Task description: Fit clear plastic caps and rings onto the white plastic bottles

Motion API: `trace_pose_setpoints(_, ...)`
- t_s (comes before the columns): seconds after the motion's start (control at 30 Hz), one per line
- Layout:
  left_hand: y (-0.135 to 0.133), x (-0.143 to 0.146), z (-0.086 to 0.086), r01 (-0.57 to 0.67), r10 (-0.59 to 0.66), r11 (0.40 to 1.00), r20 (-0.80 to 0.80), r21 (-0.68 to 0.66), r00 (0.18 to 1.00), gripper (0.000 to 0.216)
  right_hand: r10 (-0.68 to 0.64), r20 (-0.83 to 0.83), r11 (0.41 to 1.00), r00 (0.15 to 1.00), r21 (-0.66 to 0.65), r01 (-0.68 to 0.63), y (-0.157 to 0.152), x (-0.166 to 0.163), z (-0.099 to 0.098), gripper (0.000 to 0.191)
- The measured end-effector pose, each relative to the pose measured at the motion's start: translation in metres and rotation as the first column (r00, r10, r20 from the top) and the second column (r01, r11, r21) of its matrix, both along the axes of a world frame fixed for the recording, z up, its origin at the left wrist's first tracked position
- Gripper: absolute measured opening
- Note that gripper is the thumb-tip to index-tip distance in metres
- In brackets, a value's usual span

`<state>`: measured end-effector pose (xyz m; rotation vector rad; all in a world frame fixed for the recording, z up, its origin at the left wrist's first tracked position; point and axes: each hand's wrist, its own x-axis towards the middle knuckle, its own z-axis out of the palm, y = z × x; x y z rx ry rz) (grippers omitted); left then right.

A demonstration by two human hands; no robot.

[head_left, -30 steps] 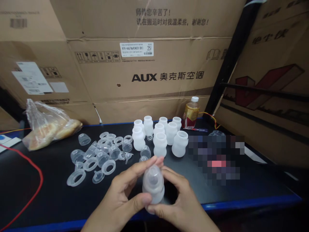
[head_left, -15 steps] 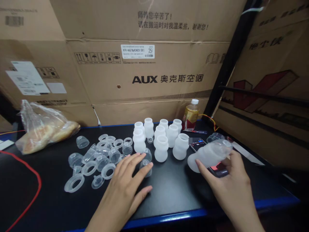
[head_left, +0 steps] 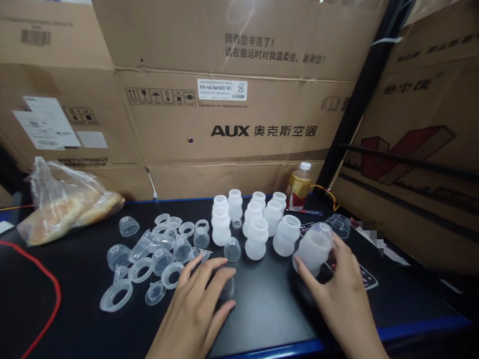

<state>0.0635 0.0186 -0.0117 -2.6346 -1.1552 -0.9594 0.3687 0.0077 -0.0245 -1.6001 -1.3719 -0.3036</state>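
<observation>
My right hand (head_left: 339, 279) is closed around a frosted white baby bottle (head_left: 312, 249). A clear dome sits on the bottle's upper end, and the bottle leans slightly right. My left hand (head_left: 204, 299) is curled over a clear domed cap (head_left: 226, 285), with thumb and index finger at its sides; part of the cap is hidden by the fingers. Just beyond it stands another clear cap (head_left: 232, 249). Several open white bottles (head_left: 256, 239) stand in a group between and behind my hands. Left of my left hand lie loose clear rings (head_left: 116, 295) and nipple-shaped pieces (head_left: 155, 293).
A bag of bread (head_left: 67, 209) lies at the back left, near a red cord (head_left: 52, 274). At the back right stands a drink bottle (head_left: 299, 187). A phone (head_left: 368, 279) lies partly behind my right hand. Cardboard boxes (head_left: 168, 144) wall the black table.
My right hand has turned the bottle from lying slanted to nearly upright and brought it left. The clear cap under my left hand has shifted slightly toward me. The view has tilted up a little.
</observation>
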Motion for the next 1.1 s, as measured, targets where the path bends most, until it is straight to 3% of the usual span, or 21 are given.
trace_pose_setpoints(0.07,0.001,0.0,-0.004,-0.034,0.034,0.999,0.009,0.002,0.999,0.052,-0.046,-0.003,0.995,0.999,0.091,0.046,-0.004,-0.008,0.007,0.086)
trace_pose_setpoints(0.13,0.003,-0.002,-0.007,-0.041,0.041,0.999,0.005,0.005,0.999,0.054,-0.065,-0.102,0.956,0.993,0.28,0.091,-0.009,-0.02,0.013,0.076)
trace_pose_setpoints(0.2,0.006,-0.005,-0.007,-0.017,0.017,1.0,-0.01,0.012,1.0,0.053,0.065,-0.201,0.869,0.978,0.493,0.044,-0.014,-0.035,0.014,0.055)
trace_pose_setpoints(0.27,0.009,-0.009,-0.005,0.027,-0.026,0.999,-0.033,0.022,0.999,0.054,0.281,-0.138,0.812,0.95,0.562,-0.159,-0.019,-0.051,0.011,0.052)
trace_pose_setpoints(0.37,0.009,-0.012,-0.001,0.082,-0.081,0.996,-0.049,0.035,0.996,0.056,0.462,-0.116,0.843,0.879,0.366,-0.395,-0.019,-0.07,0.006,0.06)
trace_pose_setpoints(0.47,0.005,-0.01,0.002,0.109,-0.108,0.994,-0.048,0.03,0.993,0.057,0.444,-0.18,0.893,0.878,0.174,-0.416,-0.011,-0.078,0.013,0.062)
trace_pose_setpoints(0.57,0.0,-0.007,0.003,0.102,-0.101,0.995,-0.039,0.013,0.994,0.061,0.413,-0.128,0.91,0.902,0.043,-0.411,0.004,-0.08,0.029,0.061)
trace_pose_setpoints(0.8,0.0,-0.004,0.006,0.146,-0.147,0.989,-0.052,-0.025,0.988,0.078,0.367,-0.06,0.924,0.928,-0.098,-0.371,0.026,-0.08,0.055,0.045)
trace_pose_setpoints(0.97,0.002,-0.001,0.003,0.146,-0.148,0.988,-0.04,-0.043,0.988,0.066,0.324,-0.014,0.938,0.946,-0.126,-0.324,0.029,-0.086,0.057,0.016)
trace_pose_setpoints(1.1,0.003,-0.002,0.0,0.062,-0.062,0.997,-0.01,-0.038,0.998,0.069,0.316,0.019,0.941,0.949,-0.132,-0.311,0.029,-0.087,0.052,0.015)
